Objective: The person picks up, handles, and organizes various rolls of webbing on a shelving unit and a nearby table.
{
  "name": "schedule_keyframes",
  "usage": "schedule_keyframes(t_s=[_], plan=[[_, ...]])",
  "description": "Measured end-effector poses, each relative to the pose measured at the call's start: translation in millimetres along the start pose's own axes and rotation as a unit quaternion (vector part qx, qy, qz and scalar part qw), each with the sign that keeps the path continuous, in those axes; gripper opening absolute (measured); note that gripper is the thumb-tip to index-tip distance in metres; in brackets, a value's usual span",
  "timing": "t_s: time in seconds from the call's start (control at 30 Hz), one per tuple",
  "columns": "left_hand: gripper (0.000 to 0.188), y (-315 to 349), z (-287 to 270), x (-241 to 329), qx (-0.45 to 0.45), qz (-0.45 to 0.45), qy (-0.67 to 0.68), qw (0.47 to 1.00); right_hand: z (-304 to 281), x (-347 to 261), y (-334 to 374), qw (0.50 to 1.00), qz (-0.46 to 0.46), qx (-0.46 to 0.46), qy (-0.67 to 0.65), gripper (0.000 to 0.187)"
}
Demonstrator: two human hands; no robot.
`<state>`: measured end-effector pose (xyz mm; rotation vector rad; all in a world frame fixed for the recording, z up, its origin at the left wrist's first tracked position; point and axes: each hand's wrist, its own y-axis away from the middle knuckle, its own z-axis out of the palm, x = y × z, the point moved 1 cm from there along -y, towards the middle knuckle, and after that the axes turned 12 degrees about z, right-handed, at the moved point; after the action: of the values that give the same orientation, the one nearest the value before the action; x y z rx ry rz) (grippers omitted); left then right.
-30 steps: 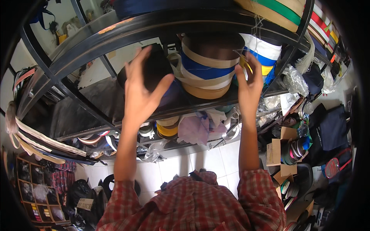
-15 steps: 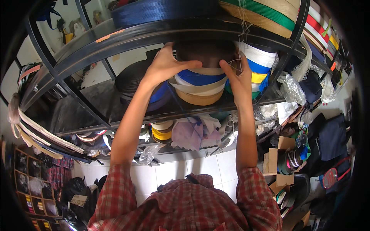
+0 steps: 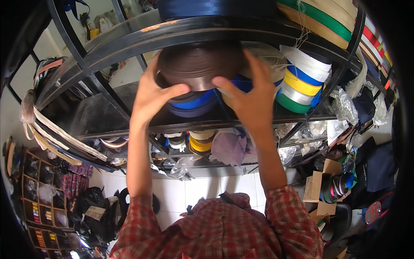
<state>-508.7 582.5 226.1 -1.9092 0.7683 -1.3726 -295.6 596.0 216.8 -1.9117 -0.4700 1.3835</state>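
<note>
A thick dark brown roll of webbing is gripped between my two hands on the middle shelf. My left hand clasps its left side, thumb pressed on the front edge. On the opposite side, my right hand curves around it, thumb also at the front; its far fingertips are hidden. Directly below the brown roll is a stack with a blue roll. I cannot tell whether the brown roll rests on that stack. Behind my right hand, a pale roll tops the neighbouring stack, which my hand partly covers.
A black metal shelf edge runs just above my hands, carrying a navy roll. To the right stands a stack with a yellow roll. Plastic bags and a lilac cloth lie lower down. A cardboard box sits at the right.
Both hands have carried the brown roll leftward, from the stack with beige and blue rolls to above the left stack. The pale roll's top is now exposed. The view has shifted.
</note>
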Motion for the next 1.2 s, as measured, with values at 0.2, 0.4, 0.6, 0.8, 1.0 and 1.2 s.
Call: schedule_keyframes(t_s=[0.2, 0.4, 0.6, 0.8, 1.0, 1.2], plan=[[0.090, 19, -43, -39, 0.013, -0.015, -0.079, 0.997, 74, 34, 18, 0.989, 0.056, -0.056, -0.127, 0.070], [0.096, 32, -29, -68, 0.016, -0.059, -0.018, 0.998, 90, 64, 30, 0.989, 0.049, -0.054, -0.129, 0.071], [0.098, 24, -36, -73, -0.028, -0.071, -0.050, 0.996, 92, 58, 32, 0.990, 0.062, -0.083, -0.098, 0.072], [0.097, 39, -29, -60, -0.010, -0.068, -0.168, 0.983, 43, 34, 51, 0.989, 0.060, -0.123, -0.065, 0.051], [0.057, 19, 49, 15, 0.054, 0.139, -0.189, 0.971, -50, 69, 20, 0.980, 0.104, 0.163, -0.035, 0.019], [0.086, -31, 109, -3, -0.117, -0.015, -0.188, 0.975, -64, 117, -19, 0.977, 0.196, 0.062, 0.048, 0.036]])
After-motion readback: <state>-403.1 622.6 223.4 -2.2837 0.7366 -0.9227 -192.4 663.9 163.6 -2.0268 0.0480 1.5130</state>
